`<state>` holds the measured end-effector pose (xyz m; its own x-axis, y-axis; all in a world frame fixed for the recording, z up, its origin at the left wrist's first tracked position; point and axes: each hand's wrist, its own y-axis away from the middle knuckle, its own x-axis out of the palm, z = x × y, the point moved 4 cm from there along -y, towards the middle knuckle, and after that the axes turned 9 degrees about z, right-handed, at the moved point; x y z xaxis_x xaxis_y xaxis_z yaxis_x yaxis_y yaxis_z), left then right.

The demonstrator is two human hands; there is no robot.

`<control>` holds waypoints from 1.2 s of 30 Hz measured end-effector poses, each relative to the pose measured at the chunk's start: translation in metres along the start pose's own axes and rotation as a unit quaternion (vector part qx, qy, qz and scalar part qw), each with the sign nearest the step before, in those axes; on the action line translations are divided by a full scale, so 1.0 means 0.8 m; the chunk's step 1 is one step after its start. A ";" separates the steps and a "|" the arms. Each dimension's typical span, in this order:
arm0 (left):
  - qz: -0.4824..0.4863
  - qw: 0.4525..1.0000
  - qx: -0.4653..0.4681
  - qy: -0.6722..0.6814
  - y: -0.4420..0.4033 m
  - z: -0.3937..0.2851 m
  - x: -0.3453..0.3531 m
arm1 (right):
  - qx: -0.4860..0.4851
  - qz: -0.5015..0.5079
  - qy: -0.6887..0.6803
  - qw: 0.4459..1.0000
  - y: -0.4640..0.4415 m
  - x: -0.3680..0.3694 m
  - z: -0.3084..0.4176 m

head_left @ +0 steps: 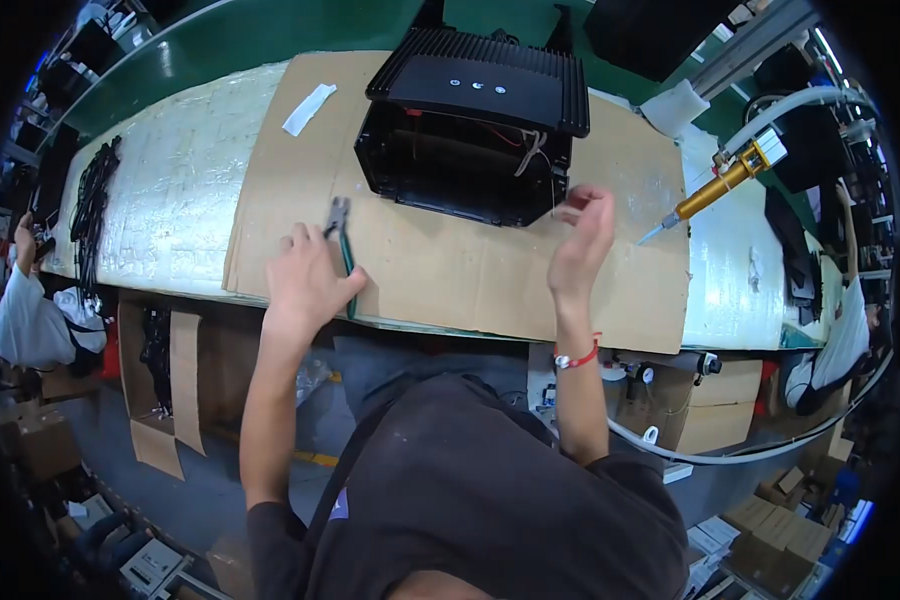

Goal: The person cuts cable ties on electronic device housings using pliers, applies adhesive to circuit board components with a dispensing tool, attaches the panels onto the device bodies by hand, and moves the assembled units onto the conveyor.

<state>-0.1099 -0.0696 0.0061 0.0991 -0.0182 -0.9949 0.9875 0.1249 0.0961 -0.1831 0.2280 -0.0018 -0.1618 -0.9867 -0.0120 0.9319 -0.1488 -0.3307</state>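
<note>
A black ribbed housing sits on the cardboard sheet, its open side facing me. Inside are a dark cavity, a red wire and a pale tied cord. Pliers with green handles lie left of the housing, jaws pointing away. My left hand is curled over their handles, the thumb across one. By the housing's lower right corner, my right hand has its fingers bent together; a thin strand runs near the fingertips, and what they pinch is too small to tell.
A gold dispensing tool with a blue tip hangs at the right, fed by a hose. A white strip lies on the cardboard. Black cables are at the left. Parts of other people show at both far sides.
</note>
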 end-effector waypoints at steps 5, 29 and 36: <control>0.073 0.983 0.017 0.166 -0.008 -0.003 0.011 | -0.089 0.031 0.250 0.964 0.018 0.017 0.036; 0.200 0.712 0.157 0.654 -0.034 -0.208 -0.018 | -0.174 0.143 0.137 0.965 0.000 -0.005 0.000; 0.187 0.709 0.150 0.664 -0.036 -0.212 -0.017 | -0.185 0.137 0.136 0.964 -0.002 -0.003 0.004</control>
<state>-0.1602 0.0951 0.0115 0.3543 0.9346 -0.0317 0.9241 -0.3448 0.1651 -0.1832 0.2300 0.0021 -0.0519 -0.9251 -0.3762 0.7808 0.1972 -0.5928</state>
